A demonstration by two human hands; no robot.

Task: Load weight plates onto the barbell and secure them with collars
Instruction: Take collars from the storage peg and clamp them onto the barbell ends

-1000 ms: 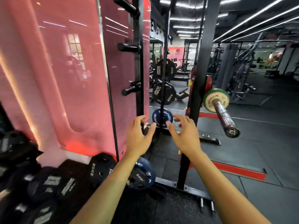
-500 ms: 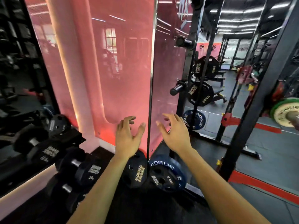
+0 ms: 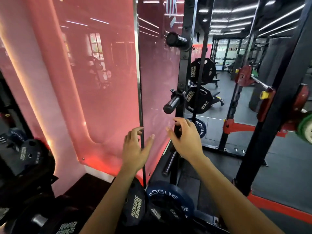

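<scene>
Both of my hands are raised in front of me with relaxed, spread fingers and hold nothing. My left hand (image 3: 135,149) hovers before the pink mirrored wall panel. My right hand (image 3: 184,137) is beside the black rack upright, just below an empty storage peg (image 3: 172,104). Low down under my forearms, a blue Rogue plate (image 3: 170,202) leans against a black Hammer Strength plate (image 3: 136,206). Another blue Rogue plate (image 3: 200,128) stands behind the upright. At the far right edge, a green plate (image 3: 305,128) sits on the barbell, which is mostly cut off.
Black 15 kg (image 3: 203,71) and 25 kg plates (image 3: 200,100) hang on rack pegs behind. Dumbbells (image 3: 28,156) fill a rack at left. A black rack post (image 3: 273,105) with red parts rises at right. A loose bar (image 3: 168,163) lies by the rack base.
The view has swung left and closer to the rack; the barbell has slid to the right edge. Both hands stay raised and hold nothing, now nearer the rack upright.
</scene>
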